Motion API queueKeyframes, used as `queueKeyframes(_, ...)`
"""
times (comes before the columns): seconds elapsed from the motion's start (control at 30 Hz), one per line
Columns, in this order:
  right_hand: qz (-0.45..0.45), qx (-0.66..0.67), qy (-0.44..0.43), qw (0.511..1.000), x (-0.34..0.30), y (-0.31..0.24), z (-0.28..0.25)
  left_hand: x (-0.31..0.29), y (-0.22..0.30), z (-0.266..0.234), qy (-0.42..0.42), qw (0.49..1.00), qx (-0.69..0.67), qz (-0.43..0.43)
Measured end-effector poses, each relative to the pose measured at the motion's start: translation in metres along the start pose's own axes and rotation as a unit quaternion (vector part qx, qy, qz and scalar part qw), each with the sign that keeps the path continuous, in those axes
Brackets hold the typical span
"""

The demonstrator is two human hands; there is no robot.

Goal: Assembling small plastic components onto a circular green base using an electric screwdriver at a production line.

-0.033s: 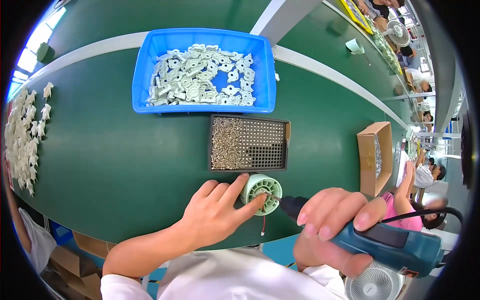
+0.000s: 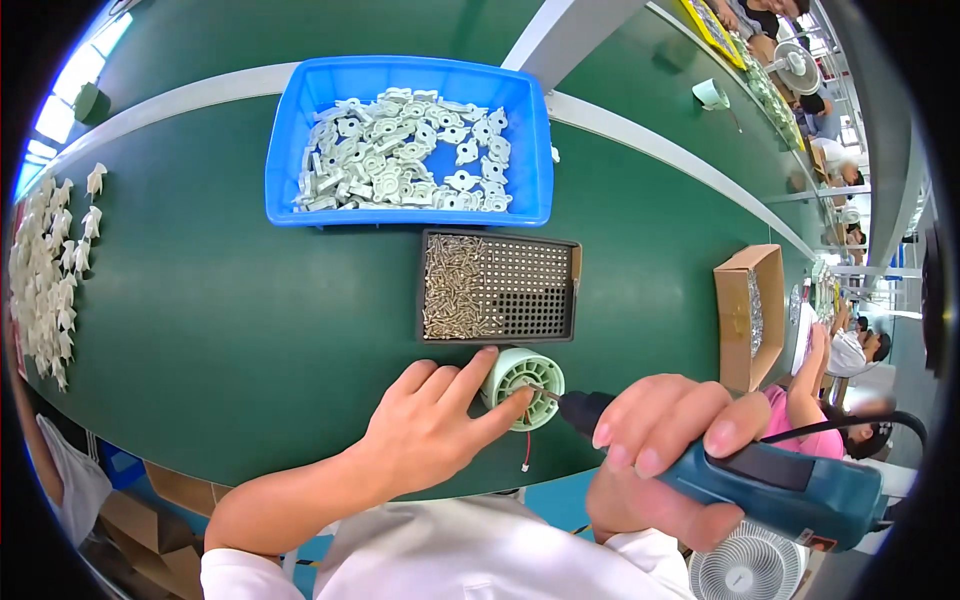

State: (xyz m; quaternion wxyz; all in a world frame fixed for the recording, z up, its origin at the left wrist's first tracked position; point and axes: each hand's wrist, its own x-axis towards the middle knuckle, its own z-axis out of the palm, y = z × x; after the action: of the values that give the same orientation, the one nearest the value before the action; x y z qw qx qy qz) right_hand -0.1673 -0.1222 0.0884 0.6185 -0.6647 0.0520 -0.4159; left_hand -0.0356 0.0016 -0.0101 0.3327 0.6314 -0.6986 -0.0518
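Observation:
My right hand point(image 2: 680, 450) is wrapped round a teal electric screwdriver point(image 2: 830, 497) with a black nose and a cable. Its bit reaches into the open end of a pale green round plastic housing point(image 2: 551, 412), which has ribs inside. My left hand point(image 2: 425, 425) steadies this housing, with the index finger along its far left side and the thumb at its open face, close to the bit's tip. A thin red wire point(image 2: 528, 450) with a small white plug hangs from the housing. Whether a screw sits under the bit is hidden.
Just beyond the housing lies a black screw tray point(image 2: 573, 325), loose screws on its left. Behind it stands a blue bin point(image 2: 405, 217) of pale plastic parts. White parts point(image 2: 45, 280) cover the far left. A cardboard box point(image 2: 735, 330) stands right. Co-workers sit along the right.

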Motion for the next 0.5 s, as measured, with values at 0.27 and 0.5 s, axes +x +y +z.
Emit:
queueKeyframes(0.27,0.001,-0.002,0.019,1.0,0.0004,0.0039,0.0065,0.0003,0.0017,0.0017,0.016,1.0,0.015,-0.008)
queueKeyframes(0.5,0.0,-0.038,0.0,0.999,0.0034,0.0092,0.0094,-0.0003,0.0005,0.0026,0.022,1.0,0.016,-0.006)
